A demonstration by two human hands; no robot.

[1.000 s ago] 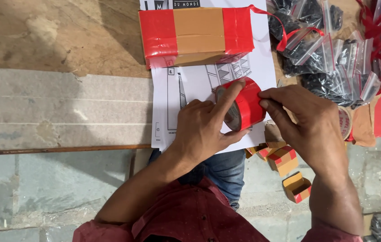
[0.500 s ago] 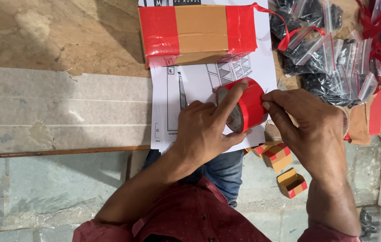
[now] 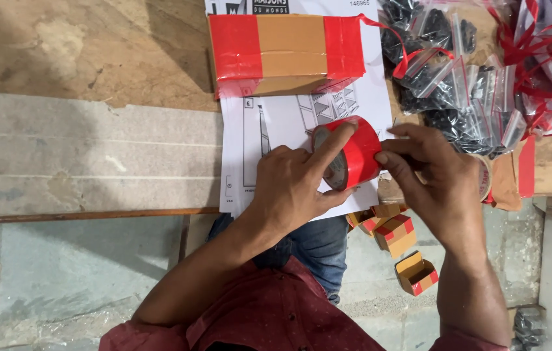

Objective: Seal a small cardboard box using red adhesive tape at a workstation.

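My left hand (image 3: 292, 188) grips a roll of red tape (image 3: 352, 153), with the index finger laid over its top edge. My right hand (image 3: 435, 179) pinches the roll's right side with fingertips at the tape surface. The roll is held just above a white instruction sheet (image 3: 269, 123) with line drawings. Beyond it lies a brown cardboard box (image 3: 287, 54) wrapped with red tape at both ends.
A heap of small clear bags holding black parts (image 3: 464, 78), tied with red strips, lies at the right on a wooden board. Several small cardboard boxes with red tape (image 3: 396, 234) sit on the floor below my right hand. A concrete ledge (image 3: 87, 156) stretches left.
Both hands have kept hold of the roll. My right fingers have shifted slightly along the roll's side; the view has moved a little.
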